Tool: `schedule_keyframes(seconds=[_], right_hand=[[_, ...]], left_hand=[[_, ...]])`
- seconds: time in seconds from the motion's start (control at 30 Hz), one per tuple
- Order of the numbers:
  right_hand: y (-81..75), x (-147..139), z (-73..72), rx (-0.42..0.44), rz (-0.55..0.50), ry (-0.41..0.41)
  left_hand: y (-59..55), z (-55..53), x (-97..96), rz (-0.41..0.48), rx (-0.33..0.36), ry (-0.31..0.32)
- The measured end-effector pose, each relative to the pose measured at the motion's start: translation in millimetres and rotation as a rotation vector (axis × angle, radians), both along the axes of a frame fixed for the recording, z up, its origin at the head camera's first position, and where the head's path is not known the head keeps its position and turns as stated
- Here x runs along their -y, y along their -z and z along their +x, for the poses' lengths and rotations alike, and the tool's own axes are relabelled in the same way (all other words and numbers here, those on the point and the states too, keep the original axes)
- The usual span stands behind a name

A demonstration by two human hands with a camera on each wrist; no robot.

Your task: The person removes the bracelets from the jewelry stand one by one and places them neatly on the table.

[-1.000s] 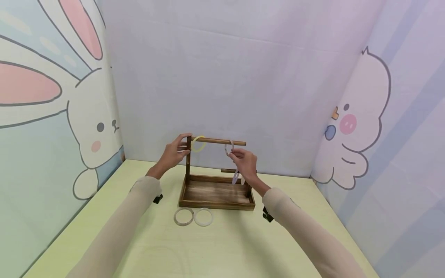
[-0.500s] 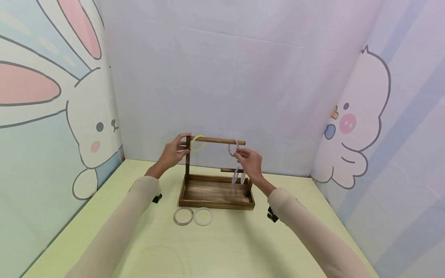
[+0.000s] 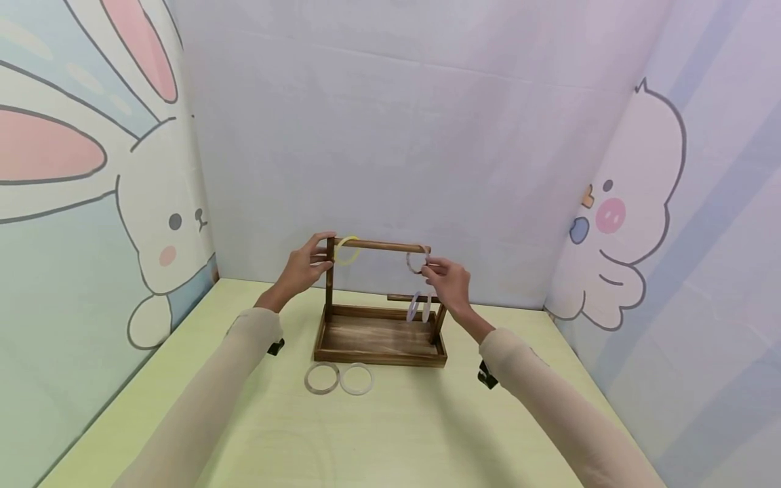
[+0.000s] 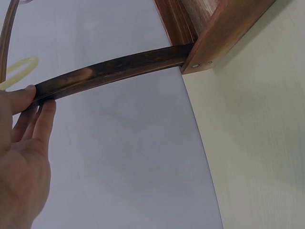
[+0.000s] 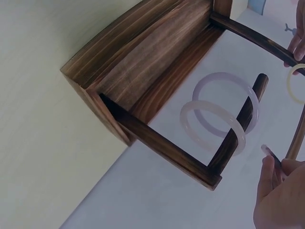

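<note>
The right hand (image 3: 448,282) moves its pinched bangle (image 3: 409,263) toward three o'clock, leaving little top bar (image 3: 384,245) beyond, while the left hand (image 3: 302,268) grips the nine-o'clock post (image 3: 329,290).

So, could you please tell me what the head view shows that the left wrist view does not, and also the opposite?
Only the head view shows the right hand, two rings lying on the table, and the lower bar with a lavender ring and a pale ring hanging from it.

Only the left wrist view shows two screw heads in the wooden base, by the foot of the post.

Both show the left hand gripping that post near its top, and the yellow ring close by.
</note>
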State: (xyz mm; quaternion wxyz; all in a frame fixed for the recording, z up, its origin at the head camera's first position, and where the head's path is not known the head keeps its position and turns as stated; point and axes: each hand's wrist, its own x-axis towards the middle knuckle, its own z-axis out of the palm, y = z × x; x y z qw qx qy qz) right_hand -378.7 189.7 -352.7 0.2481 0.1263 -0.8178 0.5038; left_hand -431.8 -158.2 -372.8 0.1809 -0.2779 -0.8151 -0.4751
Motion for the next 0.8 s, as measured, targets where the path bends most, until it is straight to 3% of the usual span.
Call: schedule_keyframes(seconds=[0.37,0.8], right_hand=[[-5.0,-17.9,-1.3,0.053,-0.052,0.027],[0.0,-33.3,-3.1,0.061,-0.095,0.034]], left_hand=[[-0.1,-0.5,-1.0,0.003,-0.004,0.004],[-0.8,1.0,-1.4,-0.002,-0.001,0.003]])
